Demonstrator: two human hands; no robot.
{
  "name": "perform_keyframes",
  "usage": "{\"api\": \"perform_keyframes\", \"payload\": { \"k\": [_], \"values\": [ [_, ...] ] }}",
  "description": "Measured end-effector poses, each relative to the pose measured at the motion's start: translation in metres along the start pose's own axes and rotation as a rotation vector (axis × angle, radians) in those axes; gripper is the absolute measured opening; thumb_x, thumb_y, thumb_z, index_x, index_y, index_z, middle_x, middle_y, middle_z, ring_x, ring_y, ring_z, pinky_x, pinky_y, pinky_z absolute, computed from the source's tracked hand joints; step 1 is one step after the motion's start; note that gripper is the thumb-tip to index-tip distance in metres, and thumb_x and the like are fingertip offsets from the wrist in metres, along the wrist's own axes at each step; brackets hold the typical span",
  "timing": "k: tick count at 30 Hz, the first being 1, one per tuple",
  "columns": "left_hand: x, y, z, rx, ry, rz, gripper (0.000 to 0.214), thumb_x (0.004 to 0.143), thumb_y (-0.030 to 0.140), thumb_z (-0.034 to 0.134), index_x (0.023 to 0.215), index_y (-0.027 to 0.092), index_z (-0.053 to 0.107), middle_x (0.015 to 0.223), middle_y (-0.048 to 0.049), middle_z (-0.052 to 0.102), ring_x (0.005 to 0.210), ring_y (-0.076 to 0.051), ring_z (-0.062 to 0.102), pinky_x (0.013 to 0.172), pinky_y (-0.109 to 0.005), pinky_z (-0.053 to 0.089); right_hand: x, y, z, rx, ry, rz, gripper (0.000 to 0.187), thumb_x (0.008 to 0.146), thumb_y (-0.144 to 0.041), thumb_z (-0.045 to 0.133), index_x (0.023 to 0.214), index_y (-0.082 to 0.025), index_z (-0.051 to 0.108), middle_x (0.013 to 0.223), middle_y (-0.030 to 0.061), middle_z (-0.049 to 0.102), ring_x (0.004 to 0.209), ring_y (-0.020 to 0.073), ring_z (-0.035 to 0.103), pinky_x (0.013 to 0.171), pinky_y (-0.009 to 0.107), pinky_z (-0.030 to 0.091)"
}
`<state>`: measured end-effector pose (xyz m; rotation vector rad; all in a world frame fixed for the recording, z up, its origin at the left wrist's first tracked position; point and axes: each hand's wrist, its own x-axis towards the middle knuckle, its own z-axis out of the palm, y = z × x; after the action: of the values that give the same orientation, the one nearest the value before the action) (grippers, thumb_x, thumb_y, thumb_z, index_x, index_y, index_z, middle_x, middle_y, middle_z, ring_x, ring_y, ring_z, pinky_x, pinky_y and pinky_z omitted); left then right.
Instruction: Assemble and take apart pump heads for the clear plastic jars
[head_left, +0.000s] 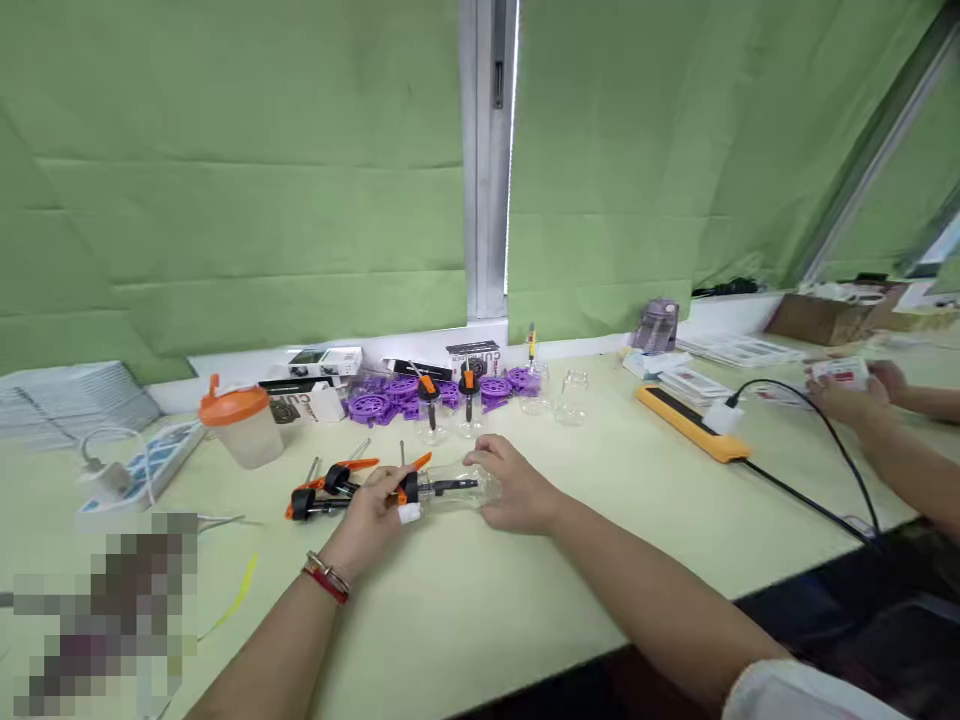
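Observation:
Low over the table, a clear glass bottle (487,487) lies sideways in my right hand (517,487), its fingers curled round the base. My left hand (373,515) grips a black-and-orange bottle top (409,488) at the other end. A dark tube (456,484) from the top runs inside the glass. White tape wraps one left fingertip. Just left of that hand lie more black tops with orange levers and metal spouts, one black top (303,504) nearest the edge of the group. Behind my hands stand two glass bottles with tops fitted, one at the right (469,405).
Purple plastic parts (371,405) and printed boxes (300,403) line the wall. Two glass bottles without tops, one here (573,398), stand behind. An orange-lidded cup (240,425) and white power strip (146,470) are left; a yellow power strip (690,423) and another person's hands (851,395) are right.

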<state>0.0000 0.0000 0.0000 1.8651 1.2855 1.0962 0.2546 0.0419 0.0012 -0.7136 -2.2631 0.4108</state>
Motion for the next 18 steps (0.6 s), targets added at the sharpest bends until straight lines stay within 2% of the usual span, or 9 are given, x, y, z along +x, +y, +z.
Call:
{"api": "perform_keyframes", "payload": {
  "k": [3,6,11,14,18],
  "values": [
    [0.001,0.003,0.001,-0.134,0.02,-0.076,0.051,0.067,0.028,0.07,0.117,0.022,0.06,0.105,-0.0059,0.055,0.097,-0.022,0.054,0.089,-0.038,0.043,-0.001,-0.003,-0.001,0.045,0.024,0.024,0.066,0.056,-0.008,0.062,0.119,-0.021,0.05,0.119,0.0097,0.04,0.115,0.0222,0.042,0.1,0.036,0.039],
    [-0.001,0.009,0.001,-0.286,0.013,-0.146,0.052,0.067,0.034,0.072,0.115,0.021,0.057,0.105,-0.0068,0.058,0.094,-0.022,0.055,0.086,-0.036,0.044,0.0,-0.006,-0.002,0.069,0.049,0.027,0.065,0.057,-0.008,0.062,0.119,-0.024,0.049,0.119,0.0091,0.04,0.116,0.0225,0.042,0.101,0.038,0.038],
    [-0.005,0.014,0.003,-0.502,-0.011,-0.14,0.039,0.086,0.049,0.05,0.111,0.019,0.055,0.097,-0.0069,0.059,0.083,-0.018,0.054,0.082,-0.033,0.043,0.0,-0.011,-0.003,0.051,0.059,-0.013,0.066,0.056,-0.007,0.062,0.118,-0.025,0.05,0.117,0.0089,0.041,0.114,0.0237,0.042,0.1,0.039,0.038],
    [-0.005,0.013,0.008,-0.547,-0.021,-0.143,0.037,0.088,0.051,0.044,0.106,0.019,0.053,0.084,-0.0037,0.057,0.07,-0.014,0.05,0.067,-0.028,0.043,0.0,-0.014,-0.002,0.039,0.046,-0.022,0.066,0.056,-0.007,0.062,0.118,-0.024,0.051,0.118,0.0095,0.041,0.115,0.0247,0.041,0.099,0.04,0.038],
    [-0.005,0.014,0.013,-0.566,-0.024,-0.217,0.037,0.087,0.054,0.043,0.1,0.02,0.048,0.068,0.0014,0.051,0.058,-0.012,0.044,0.05,-0.022,0.034,0.0,-0.018,-0.001,0.07,0.027,-0.025,0.07,0.056,-0.007,0.062,0.122,-0.025,0.049,0.12,0.0098,0.039,0.119,0.0251,0.039,0.102,0.041,0.035]
  ]
}}
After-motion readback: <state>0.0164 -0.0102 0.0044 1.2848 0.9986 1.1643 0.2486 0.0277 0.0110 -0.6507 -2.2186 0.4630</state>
